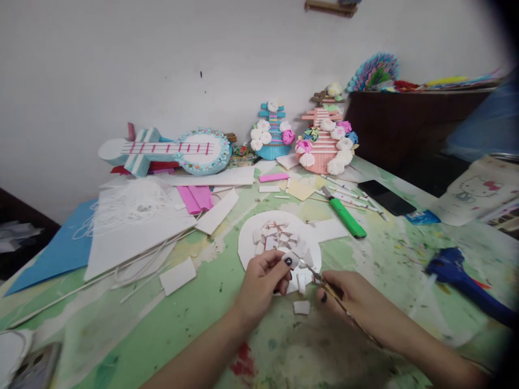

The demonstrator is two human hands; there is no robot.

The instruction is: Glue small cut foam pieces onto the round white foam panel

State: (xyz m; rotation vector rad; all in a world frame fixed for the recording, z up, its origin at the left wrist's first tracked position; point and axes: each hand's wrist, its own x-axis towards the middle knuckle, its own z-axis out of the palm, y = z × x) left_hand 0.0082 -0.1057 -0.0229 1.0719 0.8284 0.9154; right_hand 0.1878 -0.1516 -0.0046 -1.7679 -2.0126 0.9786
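Observation:
My left hand (263, 275) is closed, pinching a small white piece of card (288, 258) between thumb and fingers. In my right hand (352, 294) is a slim tool (338, 300) with a silver tip and a golden-brown handle; its exact kind is hard to make out. The tip reaches the edge of the card piece. Beneath both hands lies a round white board (247, 237) with a strip at its right. Several torn or cut white scraps (279, 232) are heaped on it, and one scrap (301, 307) lies on the table just in front.
Beyond the board are a green utility knife (346, 217), markers (348, 194) and a phone (387, 198). A blue glue gun (458, 275) lies at right. White sheets (117, 232) and string (141, 200) cover the left. Decorated model instruments (203, 151) stand along the wall.

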